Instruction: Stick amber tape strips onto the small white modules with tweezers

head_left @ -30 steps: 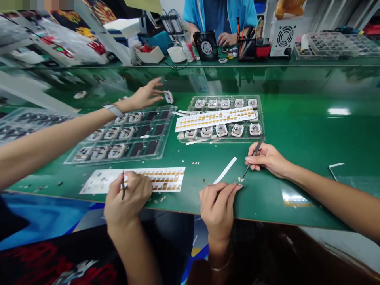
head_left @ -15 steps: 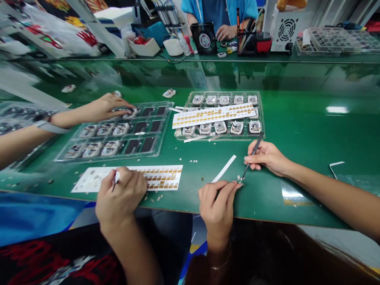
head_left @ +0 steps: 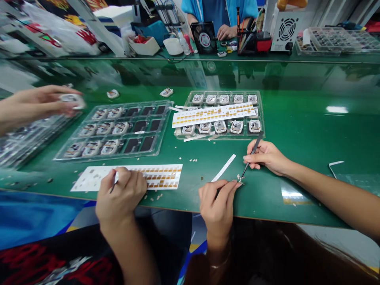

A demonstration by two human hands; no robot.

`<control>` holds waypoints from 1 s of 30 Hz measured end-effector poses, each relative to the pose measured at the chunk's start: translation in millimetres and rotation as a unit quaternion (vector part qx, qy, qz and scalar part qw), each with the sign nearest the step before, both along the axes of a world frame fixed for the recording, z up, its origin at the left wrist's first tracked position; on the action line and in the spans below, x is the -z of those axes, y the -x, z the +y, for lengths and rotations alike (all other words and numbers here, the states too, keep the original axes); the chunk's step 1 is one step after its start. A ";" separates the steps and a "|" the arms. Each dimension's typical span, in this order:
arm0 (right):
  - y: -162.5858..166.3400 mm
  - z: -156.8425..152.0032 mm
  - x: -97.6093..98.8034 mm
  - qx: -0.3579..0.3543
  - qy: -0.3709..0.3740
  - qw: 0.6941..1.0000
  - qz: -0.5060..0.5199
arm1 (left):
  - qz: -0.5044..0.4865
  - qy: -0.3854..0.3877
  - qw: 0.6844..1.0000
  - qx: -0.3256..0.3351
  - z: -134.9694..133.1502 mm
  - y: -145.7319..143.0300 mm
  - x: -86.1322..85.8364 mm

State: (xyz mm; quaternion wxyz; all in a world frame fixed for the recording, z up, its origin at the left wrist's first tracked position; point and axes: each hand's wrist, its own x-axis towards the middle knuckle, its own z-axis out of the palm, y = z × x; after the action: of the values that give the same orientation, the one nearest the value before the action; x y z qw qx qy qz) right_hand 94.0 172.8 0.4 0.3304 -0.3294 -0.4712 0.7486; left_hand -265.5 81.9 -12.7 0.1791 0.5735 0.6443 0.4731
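Note:
At the far left, my left hand is closed on a small white watch-case-like part, held above the left stack of trays and blurred by motion. My right hand is curled around dark tweezers, of which only a thin end shows. It rests on a white label sheet with rows of amber stickers. Between my hands lies a clear compartment tray. White parts fill its left compartments, and the right ones show dark linings. Two more white parts, a near one and another, lie behind it.
To my right, a co-worker's left hand and right hand work with black tweezers. A second filled tray carries another label sheet. Stacked trays stand left. A small fan and another person are across the bench.
My left hand has lifted a white part from the tray's back row and carried it left. That compartment now shows its dark lining. My right hand has stayed in place.

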 end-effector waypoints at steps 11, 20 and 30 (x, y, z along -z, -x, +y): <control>3.0 -0.9 5.0 0.051 -0.029 0.997 -0.048 | 0.205 -0.088 0.975 0.022 -24.5 -134.5 17.9; 2.8 -3.4 8.9 0.045 -0.074 0.993 -0.076 | 0.283 -0.095 0.954 0.037 -29.0 -203.7 15.8; 2.2 -1.8 7.1 0.111 -0.029 0.993 -0.022 | 0.270 -0.090 0.958 0.040 -29.0 -204.2 13.8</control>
State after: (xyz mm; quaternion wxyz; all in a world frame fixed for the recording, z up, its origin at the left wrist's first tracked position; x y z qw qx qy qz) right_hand 91.8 171.0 -6.7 0.4106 -0.3865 -0.4601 0.6858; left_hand -61.3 52.9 -26.5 -0.0348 0.7191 0.5999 0.3489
